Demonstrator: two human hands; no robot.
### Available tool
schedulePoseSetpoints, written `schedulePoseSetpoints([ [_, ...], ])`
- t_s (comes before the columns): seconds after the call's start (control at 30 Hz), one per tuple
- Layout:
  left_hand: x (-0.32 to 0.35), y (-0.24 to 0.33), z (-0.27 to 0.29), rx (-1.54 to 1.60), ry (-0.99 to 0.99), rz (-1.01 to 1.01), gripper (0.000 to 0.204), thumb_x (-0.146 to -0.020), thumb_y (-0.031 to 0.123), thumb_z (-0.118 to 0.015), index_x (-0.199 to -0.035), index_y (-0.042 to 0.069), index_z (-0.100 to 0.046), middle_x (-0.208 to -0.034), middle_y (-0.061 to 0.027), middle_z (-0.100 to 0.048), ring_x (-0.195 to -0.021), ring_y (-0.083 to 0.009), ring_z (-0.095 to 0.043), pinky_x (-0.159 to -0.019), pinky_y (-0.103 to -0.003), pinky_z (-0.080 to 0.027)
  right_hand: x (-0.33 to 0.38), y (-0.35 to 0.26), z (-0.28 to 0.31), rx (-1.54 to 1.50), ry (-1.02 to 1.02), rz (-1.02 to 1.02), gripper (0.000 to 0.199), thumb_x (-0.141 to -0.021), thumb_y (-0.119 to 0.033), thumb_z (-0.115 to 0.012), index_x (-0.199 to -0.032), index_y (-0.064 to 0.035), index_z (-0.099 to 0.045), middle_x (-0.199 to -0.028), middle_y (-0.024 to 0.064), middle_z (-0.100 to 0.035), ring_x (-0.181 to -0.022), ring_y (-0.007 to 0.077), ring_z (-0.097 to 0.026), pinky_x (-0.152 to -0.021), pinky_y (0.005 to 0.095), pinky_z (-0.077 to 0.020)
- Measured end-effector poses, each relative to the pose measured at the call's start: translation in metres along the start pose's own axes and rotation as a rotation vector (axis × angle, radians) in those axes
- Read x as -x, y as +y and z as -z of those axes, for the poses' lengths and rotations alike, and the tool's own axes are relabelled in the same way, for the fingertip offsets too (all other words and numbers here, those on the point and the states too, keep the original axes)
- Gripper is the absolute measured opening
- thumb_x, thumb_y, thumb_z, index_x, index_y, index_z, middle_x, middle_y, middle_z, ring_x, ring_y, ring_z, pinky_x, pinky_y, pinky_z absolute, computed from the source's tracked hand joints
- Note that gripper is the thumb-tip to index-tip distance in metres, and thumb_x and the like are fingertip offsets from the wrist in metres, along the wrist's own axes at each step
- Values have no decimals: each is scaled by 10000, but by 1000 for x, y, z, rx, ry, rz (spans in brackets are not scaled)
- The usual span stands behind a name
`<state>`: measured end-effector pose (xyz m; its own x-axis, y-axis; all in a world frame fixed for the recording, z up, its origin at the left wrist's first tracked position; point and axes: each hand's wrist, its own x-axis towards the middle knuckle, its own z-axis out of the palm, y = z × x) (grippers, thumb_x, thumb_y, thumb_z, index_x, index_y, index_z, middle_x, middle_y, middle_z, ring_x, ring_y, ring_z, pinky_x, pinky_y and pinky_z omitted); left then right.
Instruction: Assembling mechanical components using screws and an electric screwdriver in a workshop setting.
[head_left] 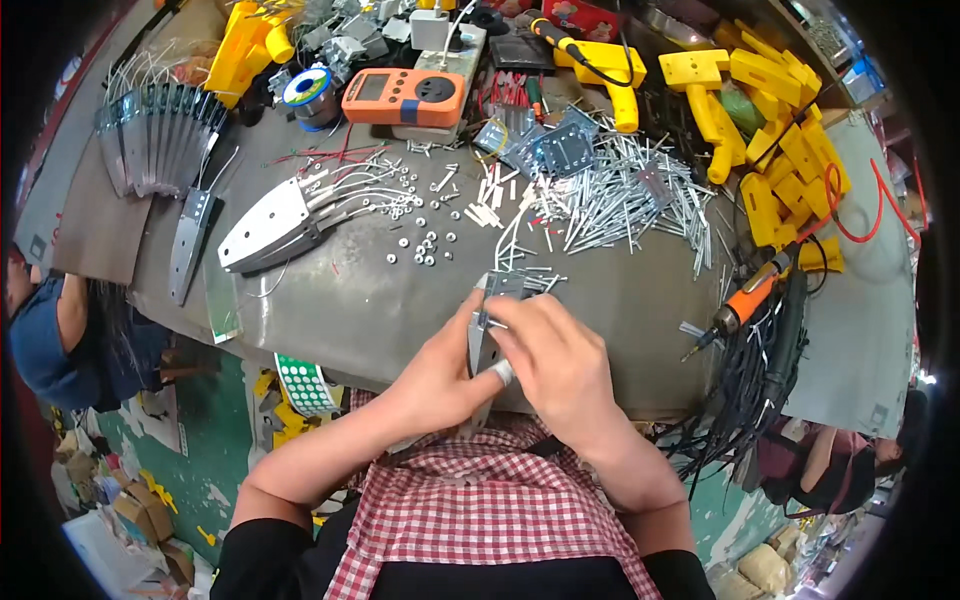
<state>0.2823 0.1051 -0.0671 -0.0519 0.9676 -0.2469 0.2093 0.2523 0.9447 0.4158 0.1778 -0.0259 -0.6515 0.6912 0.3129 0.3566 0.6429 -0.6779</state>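
Observation:
Near the table's front edge, my left hand (445,365) is closed round a narrow grey metal blade-shaped plate (479,345), held upright with its wires toward the far side. A white wrap covers the thumb. From the other side my right hand (560,365) reaches over with thumb and fingers pinched together at the plate's upper part. Something small and silvery shows at those fingertips, too hidden to name. Just beyond the hands lie a few long screws (543,280). Further off is a large pile of long screws (645,195), with small white spacers (425,245) to its left.
Wired blade plates stand fanned (160,140) at left; others lie stacked (270,225). At the back are an orange multimeter (405,97) and a solder spool (310,97). Yellow housings (785,150), an orange electric screwdriver (755,290) and black cables (750,370) occupy the right. People sit at both sides.

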Motion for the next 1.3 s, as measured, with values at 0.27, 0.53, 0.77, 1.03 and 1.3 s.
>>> schedulePoseSetpoints([
  [0.27, -45, 29, -1, -9, -200, -249, 847, -838, 351, -577, -1407, -35, -81, -1400, -219, -266, -1315, -316, -285, -1060, -381, -268, 13, 30, -14, -175, 211, 63, 748, -698, -17, -682, -1370, -113, -368, -1382, 181, -343, -1254, 424, -337, -1001, 450, -339],
  [0.53, -185, 62, -2, -871, 358, -928, 438, -680, -18, -553, -1112, 51, -587, -1170, -156, -524, -1134, -336, -458, -939, -393, -417, 26, 85, 28, -1218, 582, -339, 787, -732, 35, -475, -1436, -13, -126, -1285, 192, -444, -1142, 296, -507, -979, 372, -394],
  [0.77, -189, 59, 18, -644, 406, -859, 168, -753, 5, -628, -912, 48, -596, -854, -67, -610, -805, -227, -601, -712, -315, -474, 44, 79, 23, -1485, 414, -440, 774, -708, 17, -480, -1418, 7, -173, -1302, 222, -434, -1154, 345, -494, -1005, 444, -370],
  [1.03, -78, 29, 25, -403, 339, -763, 195, -697, 34, -683, -868, 40, -590, -743, -91, -547, -651, -251, -527, -576, -331, -428, 40, 37, -1, -1792, 53, -469, 809, -702, -33, -515, -1420, 20, -147, -1370, 207, -354, -1256, 329, -397, -1036, 507, -320],
  [1.3, -60, 19, 44, -485, 285, -979, 309, -614, 48, -727, -898, 53, -604, -644, -63, -461, -594, -244, -460, -537, -341, -381, 49, 19, -6, -1720, -73, -515, 851, -702, -69, -553, -1428, 7, -117, -1374, 201, -347, -1256, 318, -397, -1031, 504, -327],
])
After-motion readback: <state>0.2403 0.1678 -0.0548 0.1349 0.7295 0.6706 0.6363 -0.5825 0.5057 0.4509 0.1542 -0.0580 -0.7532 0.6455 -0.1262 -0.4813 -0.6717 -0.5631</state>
